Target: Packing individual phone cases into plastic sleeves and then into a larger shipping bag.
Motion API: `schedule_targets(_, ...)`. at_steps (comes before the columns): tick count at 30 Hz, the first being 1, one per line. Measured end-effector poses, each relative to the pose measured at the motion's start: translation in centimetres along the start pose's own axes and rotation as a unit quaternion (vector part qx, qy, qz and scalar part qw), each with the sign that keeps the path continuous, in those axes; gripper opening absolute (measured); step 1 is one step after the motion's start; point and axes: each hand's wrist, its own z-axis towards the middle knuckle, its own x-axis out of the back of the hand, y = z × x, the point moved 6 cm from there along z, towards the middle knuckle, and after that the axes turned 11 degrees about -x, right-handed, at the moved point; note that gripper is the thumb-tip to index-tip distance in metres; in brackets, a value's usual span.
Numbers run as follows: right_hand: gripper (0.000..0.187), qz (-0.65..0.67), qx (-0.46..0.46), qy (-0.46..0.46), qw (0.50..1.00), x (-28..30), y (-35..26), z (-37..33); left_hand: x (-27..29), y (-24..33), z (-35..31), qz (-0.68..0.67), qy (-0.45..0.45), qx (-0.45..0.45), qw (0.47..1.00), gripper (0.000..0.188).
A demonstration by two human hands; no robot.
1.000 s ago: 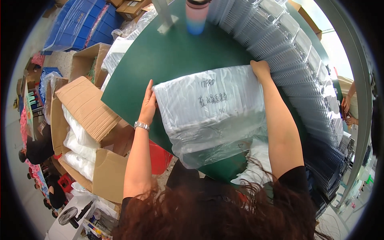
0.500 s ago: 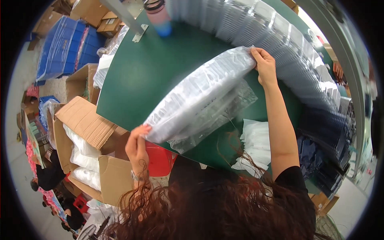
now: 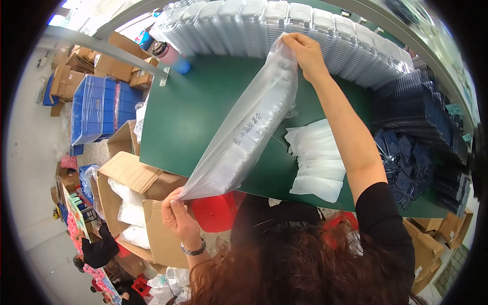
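A long translucent plastic bag [image 3: 239, 132] is stretched slantwise above the green table, with handwriting on its side and clear items bunched along its lower right. My left hand [image 3: 178, 216] pinches its near-left corner, just past the table's front edge. At the far end my right hand [image 3: 305, 53] grips the other corner, in front of the stacked clear trays. To the right of the bag, under my right forearm, lies a row of whitish translucent packets [image 3: 317, 162].
Stacks of clear plastic trays [image 3: 254, 25] line the table's back; dark trays [image 3: 417, 117] stand at the right. A pink-blue bottle [image 3: 173, 58] sits back left beside a metal post. An open carton [image 3: 160, 218] with white bags and a red stool [image 3: 213, 211] are near my left.
My hands have turned the bag so its written side faces up and its slant is steeper. The view has shifted, showing more of the tray stacks and packets.
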Motion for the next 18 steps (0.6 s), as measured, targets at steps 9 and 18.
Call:
schedule_targets(9, 0.019, -0.070, 0.150, 0.038, 0.985, 1.7, -4.3, -2.7, -0.3, 2.1, -1.0, 0.074, -0.027, -0.033, 0.996, 0.021)
schedule_targets(18, 0.021, -0.229, 0.228, 0.121, 0.938, 3.2, -4.3, -2.5, 0.5, 2.7, -0.1, 0.059, 0.005, -0.035, 0.998, 0.021)
